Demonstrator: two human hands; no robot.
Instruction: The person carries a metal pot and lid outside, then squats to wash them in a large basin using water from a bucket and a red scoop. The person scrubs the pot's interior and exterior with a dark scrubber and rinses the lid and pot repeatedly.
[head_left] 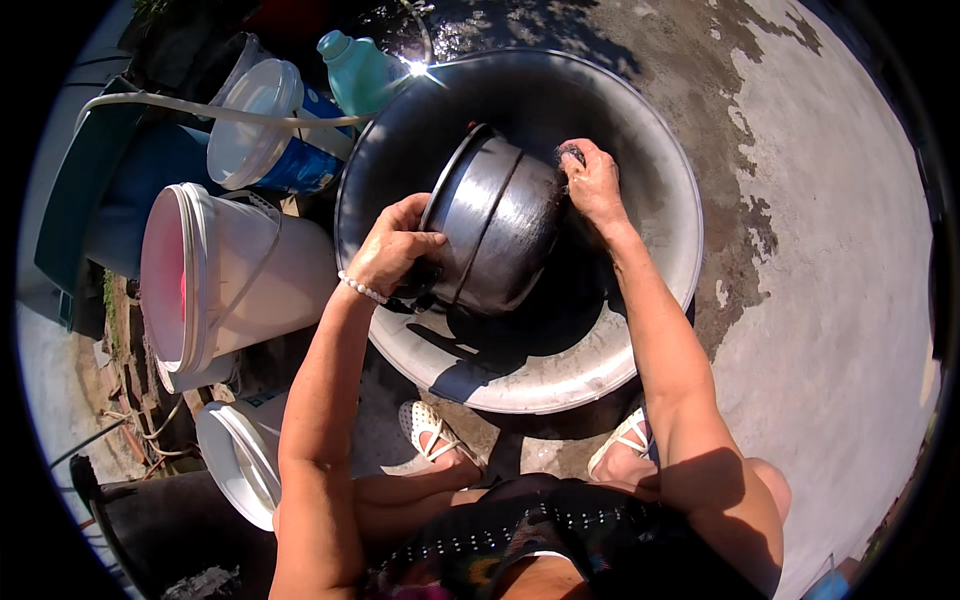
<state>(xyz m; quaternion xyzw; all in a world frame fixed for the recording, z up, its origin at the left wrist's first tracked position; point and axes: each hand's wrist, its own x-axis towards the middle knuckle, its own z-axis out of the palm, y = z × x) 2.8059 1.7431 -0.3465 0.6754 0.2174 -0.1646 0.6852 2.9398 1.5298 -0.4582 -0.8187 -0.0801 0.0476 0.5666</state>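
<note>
A shiny metal pot (495,220) lies tipped on its side inside a large round metal basin (672,200), its mouth facing left and its base right. My left hand (392,250) grips the pot at its rim, thumb on the outer wall and fingers partly hidden behind the edge. A dark handle shows just below that hand. Beside the pot's blackened base, my right hand (595,185) is closed on a dark scouring pad (571,156). Whether the pad touches the base is hard to make out. Deep shadow hides much of the basin's bottom.
Left of the basin stand a white bucket with a pink inside (265,265), a white and blue bucket (262,125) and a smaller white bucket (235,455). A pale hose (230,113) crosses them near a green bottle (352,75). Partly wet concrete (830,270) lies right.
</note>
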